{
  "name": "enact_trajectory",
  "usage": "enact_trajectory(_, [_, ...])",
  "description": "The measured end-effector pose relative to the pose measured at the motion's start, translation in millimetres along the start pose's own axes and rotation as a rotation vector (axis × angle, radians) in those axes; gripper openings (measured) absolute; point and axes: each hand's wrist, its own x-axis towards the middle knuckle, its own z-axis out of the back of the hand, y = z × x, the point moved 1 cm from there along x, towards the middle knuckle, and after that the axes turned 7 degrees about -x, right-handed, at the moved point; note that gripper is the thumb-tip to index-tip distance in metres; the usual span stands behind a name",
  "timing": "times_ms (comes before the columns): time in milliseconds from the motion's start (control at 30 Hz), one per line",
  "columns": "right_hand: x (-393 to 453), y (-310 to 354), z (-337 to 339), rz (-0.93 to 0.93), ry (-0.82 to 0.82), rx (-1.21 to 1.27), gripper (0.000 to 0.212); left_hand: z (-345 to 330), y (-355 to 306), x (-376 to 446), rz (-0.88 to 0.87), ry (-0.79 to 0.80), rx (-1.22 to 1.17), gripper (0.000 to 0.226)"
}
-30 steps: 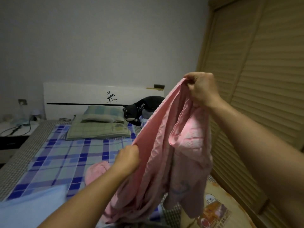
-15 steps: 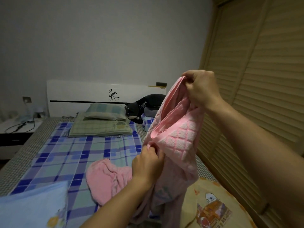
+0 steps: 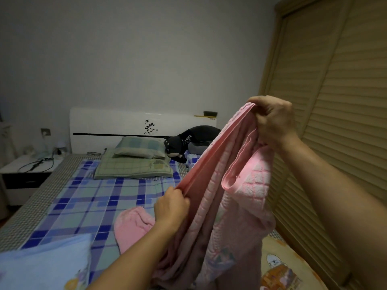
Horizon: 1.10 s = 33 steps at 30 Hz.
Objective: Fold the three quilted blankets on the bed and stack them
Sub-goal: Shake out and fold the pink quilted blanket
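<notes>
Currently the pink quilted cotton blanket (image 3: 234, 197) is held above the bed, right hand (image 3: 272, 120) and left hand (image 3: 171, 206) both clenched on one hem; hem should be pulled taut until corners are found.

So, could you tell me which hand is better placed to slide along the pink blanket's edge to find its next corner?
Probably the left hand: it pinches the pink blanket mid-edge, while the right hand anchors the raised end.

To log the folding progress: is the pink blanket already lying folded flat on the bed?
No, the pink blanket hangs unfolded in the air, gripped by the right hand and the left hand.
</notes>
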Motion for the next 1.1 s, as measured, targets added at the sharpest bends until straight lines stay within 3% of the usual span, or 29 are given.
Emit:
enact_trajectory(233, [9, -37, 4, -0.345, -0.035, -0.045, 0.031, -22, 53, -40, -0.203, 0.097, 0.024, 0.023])
enact_trajectory(300, [22, -44, 8, -0.421, -0.051, -0.062, 0.031, -7, 47, -40, -0.264, 0.135, -0.087, 0.023])
enact_trajectory(367, [42, -54, 20, -0.482, -0.084, -0.111, 0.032, 35, 40, -1, -0.211, 0.151, -0.225, 0.029])
enact_trajectory(400, [55, -59, 27, -0.508, -0.097, -0.149, 0.032, 71, 33, 34, -0.175, 0.067, -0.268, 0.034])
enact_trajectory(467, [83, -61, 35, -0.546, -0.123, -0.205, 0.031, 169, 8, 106, -0.127, -0.302, -0.215, 0.045])
enact_trajectory(533, [109, -59, 34, -0.563, -0.169, -0.222, 0.033, 264, -30, 148, -0.227, -0.553, -0.189, 0.048])
enact_trajectory(567, [120, -60, 32, -0.591, -0.18, -0.221, 0.033, 292, -48, 155, -0.357, -0.511, -0.211, 0.053])
enact_trajectory(633, [134, -66, 30, -0.643, -0.158, -0.223, 0.034, 306, -64, 134, -0.555, -0.188, -0.138, 0.061])
enact_trajectory(700, [138, -78, 29, -0.679, -0.123, -0.233, 0.035, 294, -47, 114, -0.63, 0.021, 0.016, 0.066])
enact_trajectory(733, [138, -83, 27, -0.69, -0.105, -0.242, 0.034, 288, -33, 106, -0.636, 0.05, 0.051, 0.067])
enact_trajectory(833, [128, -77, 9, -0.702, -0.055, -0.247, 0.03, 283, -4, 86, -0.568, 0.084, -0.031, 0.063])
enact_trajectory(933, [109, -64, -20, -0.682, 0.015, -0.204, 0.028, 253, 19, 42, -0.423, 0.412, -0.26, 0.044])
enact_trajectory(1000, [92, -58, -45, -0.634, 0.096, -0.177, 0.028, 209, 39, -7, -0.322, 0.643, -0.28, 0.036])
enact_trajectory(1100, [62, -58, -85, -0.59, 0.22, -0.189, 0.029, 131, 79, -65, -0.2, 0.765, -0.355, 0.038])
